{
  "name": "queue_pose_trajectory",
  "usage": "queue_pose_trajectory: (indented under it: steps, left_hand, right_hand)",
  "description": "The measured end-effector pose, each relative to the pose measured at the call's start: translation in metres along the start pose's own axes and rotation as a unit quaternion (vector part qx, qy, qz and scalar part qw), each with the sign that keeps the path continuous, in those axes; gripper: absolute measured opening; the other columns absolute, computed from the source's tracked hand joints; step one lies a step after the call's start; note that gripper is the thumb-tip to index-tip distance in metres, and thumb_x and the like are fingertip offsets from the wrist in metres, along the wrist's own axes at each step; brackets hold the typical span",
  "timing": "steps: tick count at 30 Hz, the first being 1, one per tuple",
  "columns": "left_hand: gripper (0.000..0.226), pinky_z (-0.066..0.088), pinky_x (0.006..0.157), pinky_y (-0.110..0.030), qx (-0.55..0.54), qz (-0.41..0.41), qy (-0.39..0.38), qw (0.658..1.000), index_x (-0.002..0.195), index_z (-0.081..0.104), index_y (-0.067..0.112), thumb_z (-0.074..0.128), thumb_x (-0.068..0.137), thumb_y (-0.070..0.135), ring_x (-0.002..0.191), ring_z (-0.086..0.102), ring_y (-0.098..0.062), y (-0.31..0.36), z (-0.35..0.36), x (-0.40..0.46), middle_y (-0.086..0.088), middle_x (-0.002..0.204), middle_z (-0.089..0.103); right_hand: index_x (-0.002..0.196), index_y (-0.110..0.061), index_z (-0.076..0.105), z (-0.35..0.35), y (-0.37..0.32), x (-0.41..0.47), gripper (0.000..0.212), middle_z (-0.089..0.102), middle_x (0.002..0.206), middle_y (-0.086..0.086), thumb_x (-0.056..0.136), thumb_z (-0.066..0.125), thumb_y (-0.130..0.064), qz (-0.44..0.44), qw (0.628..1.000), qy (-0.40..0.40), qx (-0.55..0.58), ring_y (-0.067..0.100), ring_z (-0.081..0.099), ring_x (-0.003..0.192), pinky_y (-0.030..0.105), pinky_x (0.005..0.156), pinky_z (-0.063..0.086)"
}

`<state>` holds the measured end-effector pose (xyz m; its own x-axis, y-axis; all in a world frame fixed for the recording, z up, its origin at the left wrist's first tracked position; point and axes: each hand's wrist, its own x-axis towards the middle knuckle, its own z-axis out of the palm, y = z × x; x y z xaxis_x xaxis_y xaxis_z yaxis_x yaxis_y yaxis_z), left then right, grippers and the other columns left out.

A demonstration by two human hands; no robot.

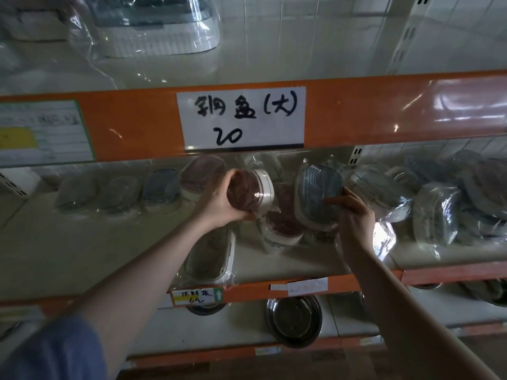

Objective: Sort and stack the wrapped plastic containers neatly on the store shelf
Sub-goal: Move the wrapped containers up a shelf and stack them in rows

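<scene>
Two hands work at the shelf (82, 242): left hand (219, 204) grips a red tub (249, 192) held above it, right hand (354, 215) pinches a blue tub (318, 193) standing on edge. Four wrapped tubs (142, 192) stand in a row at left; none shows contents.
</scene>
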<state>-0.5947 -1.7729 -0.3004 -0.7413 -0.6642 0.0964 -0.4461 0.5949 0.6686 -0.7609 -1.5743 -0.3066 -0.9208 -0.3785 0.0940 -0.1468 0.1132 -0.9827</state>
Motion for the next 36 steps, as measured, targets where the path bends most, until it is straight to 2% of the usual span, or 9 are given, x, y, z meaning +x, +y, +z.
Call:
queue_pose_trajectory:
  steps: [2,4,6,8,11,16,24,28,36]
  left_hand:
    - [0.111,0.034,0.108,-0.041,0.005,-0.002,0.043,0.999,0.142,0.032,0.022,0.091,0.05,0.042,0.127,0.038,-0.026,0.005,0.0,-0.004,-0.013,0.136,0.039]
    - [0.11,0.035,0.106,-0.036,0.024,-0.005,0.083,0.996,0.143,0.034,0.021,0.089,0.051,0.049,0.125,0.04,-0.027,0.009,-0.001,-0.008,-0.015,0.135,0.04]
    - [0.106,0.034,0.103,-0.037,0.056,-0.004,0.126,0.99,0.142,0.036,0.021,0.083,0.054,0.057,0.126,0.039,-0.029,0.015,-0.004,-0.011,-0.014,0.137,0.043]
    - [0.097,0.033,0.101,-0.039,0.107,-0.003,0.172,0.979,0.138,0.043,0.018,0.079,0.058,0.06,0.127,0.037,-0.03,0.022,-0.008,-0.014,-0.014,0.136,0.045]
    - [0.096,0.035,0.099,-0.043,0.144,-0.021,0.195,0.97,0.135,0.046,0.017,0.074,0.059,0.068,0.125,0.038,-0.031,0.031,-0.013,-0.02,-0.015,0.134,0.044]
    - [0.093,0.04,0.096,-0.046,0.164,-0.044,0.213,0.962,0.132,0.046,0.019,0.068,0.06,0.074,0.117,0.043,-0.032,0.039,-0.02,-0.027,-0.013,0.128,0.045]
    - [0.1,0.034,0.101,-0.045,0.217,-0.045,0.2,0.954,0.143,0.037,0.02,0.051,0.064,0.079,0.121,0.041,-0.034,0.056,-0.022,-0.04,-0.014,0.135,0.043]
    - [0.108,0.034,0.099,-0.044,0.225,-0.04,0.202,0.952,0.145,0.035,0.019,0.029,0.059,0.084,0.124,0.039,-0.034,0.064,-0.021,-0.049,-0.014,0.136,0.042]
    - [0.092,0.028,0.105,-0.045,0.265,-0.055,0.149,0.951,0.147,0.028,0.021,0.053,0.075,0.073,0.133,0.03,-0.033,0.074,-0.017,-0.048,-0.009,0.147,0.035]
  right_hand:
    - [0.061,-0.015,0.069,0.003,-0.01,0.0,0.026,0.069,0.094,-0.007,0.067,0.044,-0.022,0.037,0.999,0.02,-0.007,0.017,0.059,0.092,0.031,0.076,0.044]
    - [0.071,-0.006,0.061,0.006,-0.019,-0.004,0.038,0.064,0.091,0.012,0.071,0.051,-0.043,0.018,0.996,0.006,-0.093,0.024,0.054,0.083,0.034,0.069,0.038]
    - [0.095,-0.01,0.055,0.013,-0.026,-0.013,0.046,0.055,0.105,0.01,0.076,0.067,-0.05,-0.011,0.985,-0.019,-0.172,0.024,0.051,0.094,0.033,0.078,0.04]
    - [0.124,-0.011,0.044,0.021,-0.027,-0.024,0.074,0.048,0.124,0.011,0.071,0.073,-0.052,-0.029,0.97,-0.033,-0.238,0.028,0.047,0.113,0.041,0.093,0.041]
    - [0.143,-0.016,0.026,0.03,-0.03,-0.031,0.097,0.038,0.139,0.014,0.068,0.071,-0.057,-0.01,0.956,-0.028,-0.293,0.034,0.038,0.126,0.046,0.104,0.031]
    - [0.147,-0.022,0.019,0.027,-0.04,-0.028,0.093,0.034,0.14,0.015,0.073,0.062,-0.058,0.036,0.94,-0.084,-0.328,0.033,0.033,0.129,0.046,0.107,0.026]
    - [0.148,-0.026,0.017,0.017,-0.033,-0.041,0.111,0.026,0.144,0.013,0.048,0.046,-0.062,0.072,0.967,-0.105,-0.222,0.032,0.025,0.133,0.047,0.11,0.024]
    - [0.146,-0.02,0.026,0.021,-0.026,-0.045,0.098,0.032,0.139,0.021,0.066,0.072,-0.054,0.036,0.973,-0.067,-0.218,0.038,0.032,0.129,0.049,0.106,0.031]
    - [0.138,-0.017,0.04,0.015,-0.028,-0.061,0.082,0.044,0.132,0.018,0.068,0.075,-0.042,0.007,0.986,0.013,-0.168,0.035,0.041,0.121,0.046,0.099,0.037]
